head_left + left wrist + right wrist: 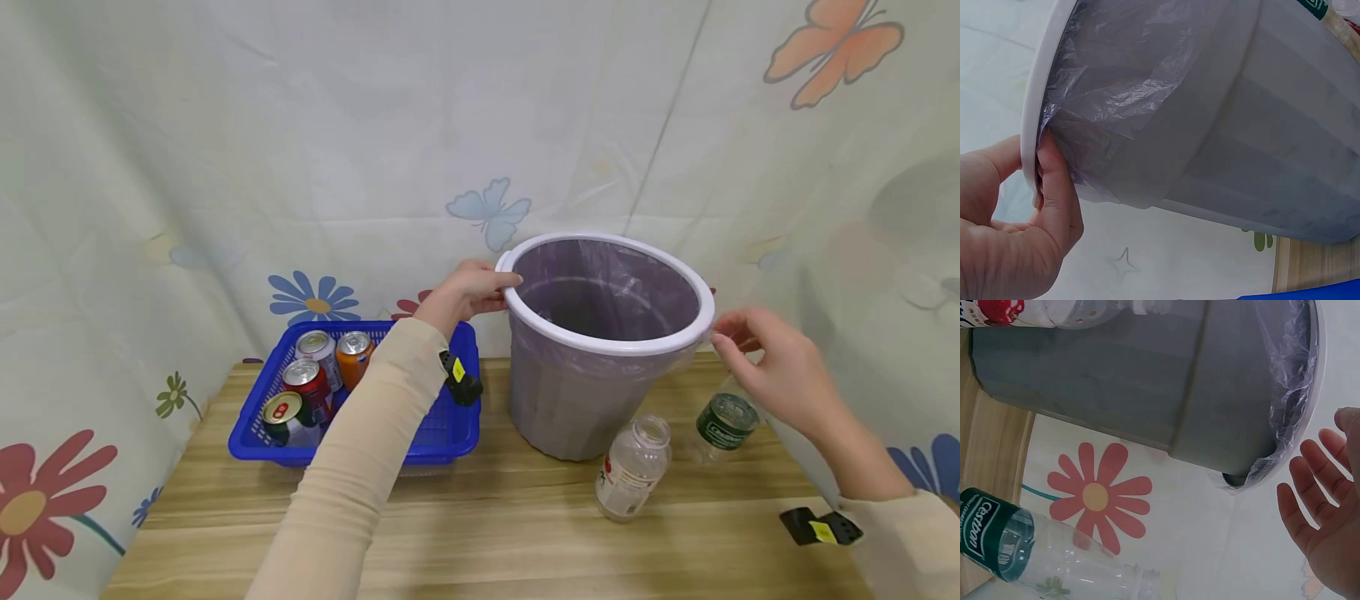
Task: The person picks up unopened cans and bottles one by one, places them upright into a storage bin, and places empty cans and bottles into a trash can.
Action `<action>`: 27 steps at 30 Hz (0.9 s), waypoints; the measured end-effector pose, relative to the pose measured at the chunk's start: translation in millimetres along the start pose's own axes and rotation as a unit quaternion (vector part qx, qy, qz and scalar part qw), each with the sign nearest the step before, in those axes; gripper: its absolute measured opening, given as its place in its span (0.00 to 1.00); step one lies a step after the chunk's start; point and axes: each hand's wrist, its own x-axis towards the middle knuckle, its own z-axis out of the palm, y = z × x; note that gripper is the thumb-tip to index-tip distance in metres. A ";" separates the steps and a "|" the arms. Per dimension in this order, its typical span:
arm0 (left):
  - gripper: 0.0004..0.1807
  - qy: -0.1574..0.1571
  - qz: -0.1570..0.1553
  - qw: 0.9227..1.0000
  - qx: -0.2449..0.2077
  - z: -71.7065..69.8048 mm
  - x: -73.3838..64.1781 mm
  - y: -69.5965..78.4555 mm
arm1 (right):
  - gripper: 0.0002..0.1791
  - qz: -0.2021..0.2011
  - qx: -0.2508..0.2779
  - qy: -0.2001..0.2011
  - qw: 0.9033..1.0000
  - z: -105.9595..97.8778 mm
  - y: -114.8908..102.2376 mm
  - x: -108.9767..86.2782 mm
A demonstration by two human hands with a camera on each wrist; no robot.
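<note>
A grey trash can [570, 408] with a white ring rim [609, 342] stands on the table, lined with a thin translucent plastic bag [652, 279]. My left hand [471, 287] grips the rim at its left side. In the left wrist view the thumb is on one side of the ring, and the fingers [1057, 187] lie on the other against the bag. By the rim's right side, my right hand [783, 371] holds nothing; its fingers [1316, 487] are loosely spread just off the ring in the right wrist view. Below the ring, bag film [1285, 406] hangs over the can's outside.
A clear bottle with a fruit label [633, 471] stands before the can. Right of it is a clear bottle with a green label [726, 423], below my right hand. A blue basket [467, 417] at left holds several drink cans [307, 383], partly behind my left arm. A printed curtain [360, 125] hangs behind.
</note>
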 end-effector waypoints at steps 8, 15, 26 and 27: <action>0.12 -0.002 0.003 1.000 -0.005 0.0 -0.9 -0.1 | 0.10 0.011 0.014 0.009 1.000 6.9 3.9 -13.0; 0.13 -0.001 0.001 1.000 0.005 0.6 -1.2 0.0 | 0.11 0.045 0.033 0.012 0.998 12.3 8.5 -25.9; 0.13 -0.002 0.001 1.000 0.008 0.2 -1.4 0.2 | 0.09 0.061 0.060 0.013 0.996 26.0 16.8 -46.2; 0.14 -0.001 0.000 1.000 0.010 0.4 -1.3 0.3 | 0.09 0.061 0.061 0.013 0.996 27.3 17.2 -48.0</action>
